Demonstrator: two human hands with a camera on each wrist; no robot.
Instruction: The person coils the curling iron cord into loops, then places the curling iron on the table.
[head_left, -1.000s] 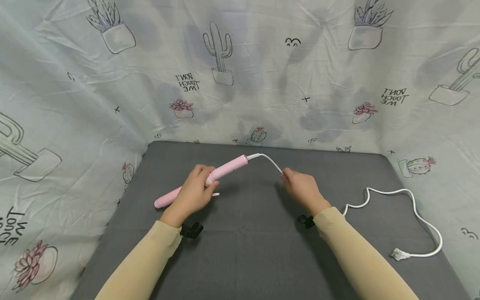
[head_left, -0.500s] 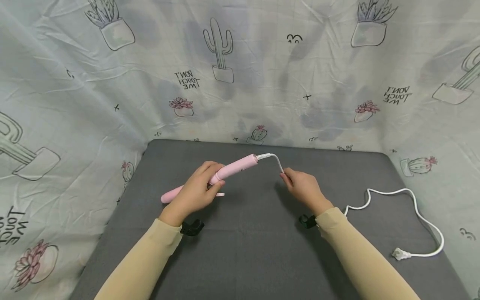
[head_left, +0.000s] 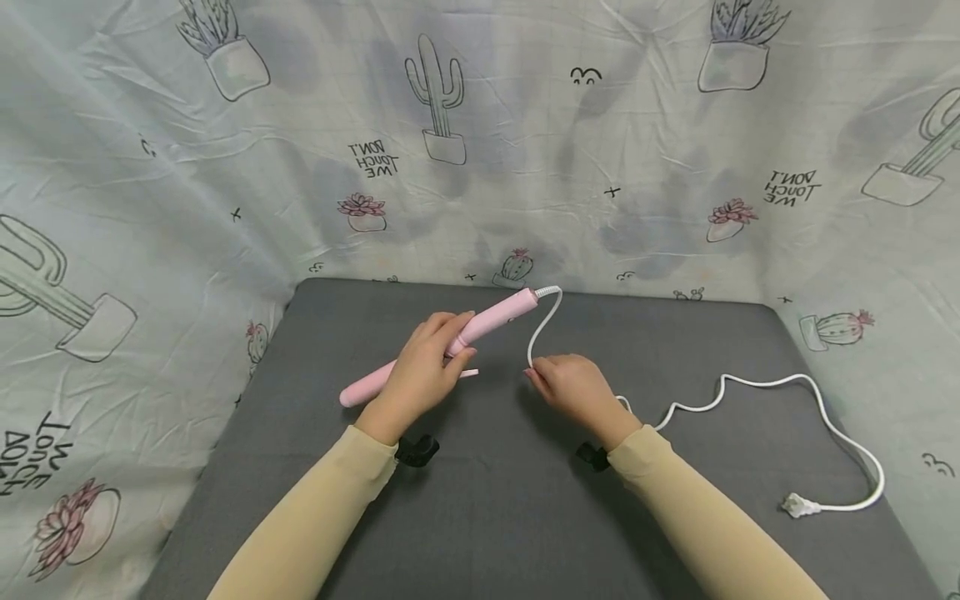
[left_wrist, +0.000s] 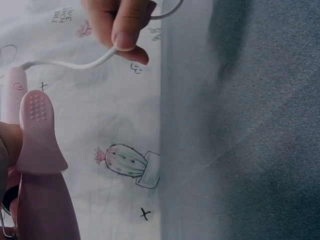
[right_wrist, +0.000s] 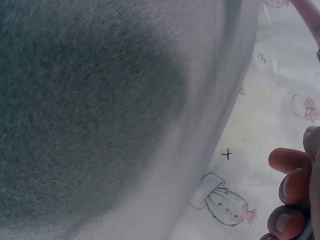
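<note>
Head view: one pink hair iron [head_left: 442, 352] gripped by left hand [head_left: 424, 374]; right hand [head_left: 572, 388] pinches its one white cord [head_left: 757, 392].

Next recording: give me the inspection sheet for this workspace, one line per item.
Surface: grey mat, flat.
Job's things: pink curling iron, raised off the mat at the cord end.
Clutter: nothing seen.
Grippers: left hand grips the iron's middle; right hand pinches the cord near the iron.
Cables: white cord loops from the iron through the right hand, snakes right across the mat; plug lies loose.
Surroundings: cactus-print sheet behind and at both sides.
</note>
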